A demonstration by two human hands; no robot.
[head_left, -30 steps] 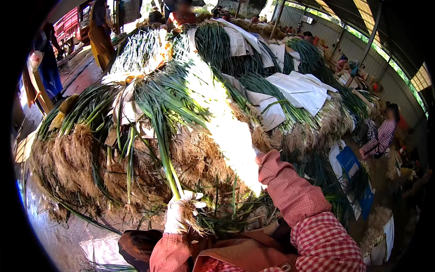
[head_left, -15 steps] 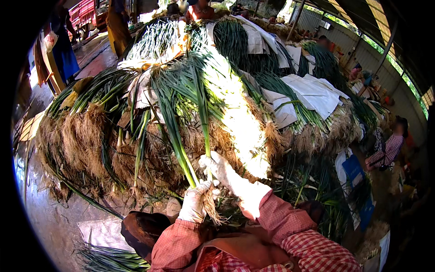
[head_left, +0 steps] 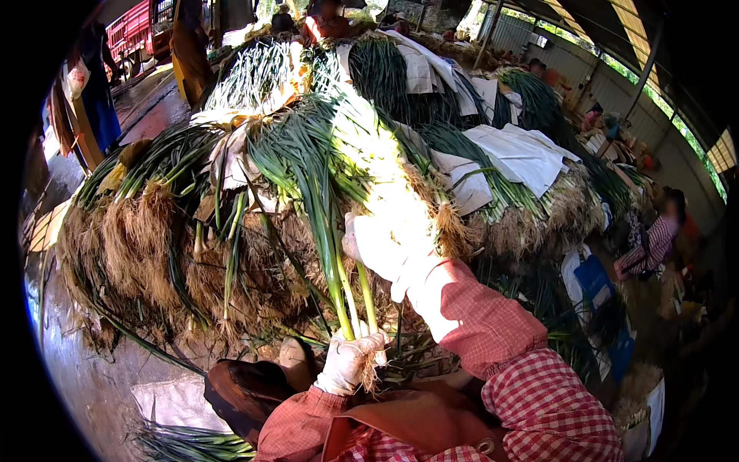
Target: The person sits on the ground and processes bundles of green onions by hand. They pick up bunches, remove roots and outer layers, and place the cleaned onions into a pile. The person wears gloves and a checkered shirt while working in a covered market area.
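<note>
My left hand [head_left: 350, 362], in a whitish glove, is closed around the pale lower stems of a few leeks [head_left: 342, 296], just above their roots. Their long green leaves rise up against the heap. Farther forward, my right hand [head_left: 377, 250], also gloved, reaches beside the leaves of these stalks. Its thumb stands apart from the fingers, which look open, though strong sunlight washes out much of the hand. Right in front lies a big pile of leeks [head_left: 146, 223] with brown, stringy roots hanging toward me.
White sheets [head_left: 519, 158] cover parts of the heap. A cloth [head_left: 181, 400] and more leeks [head_left: 188, 443] lie on the floor at lower left. A person in a checked shirt [head_left: 650, 242] is at right. Others stand at far left near a red truck [head_left: 131, 35].
My right hand has moved up and forward, away from the left hand, into bright sunlight. The left hand, still holding leeks, has shifted slightly right and toward me.
</note>
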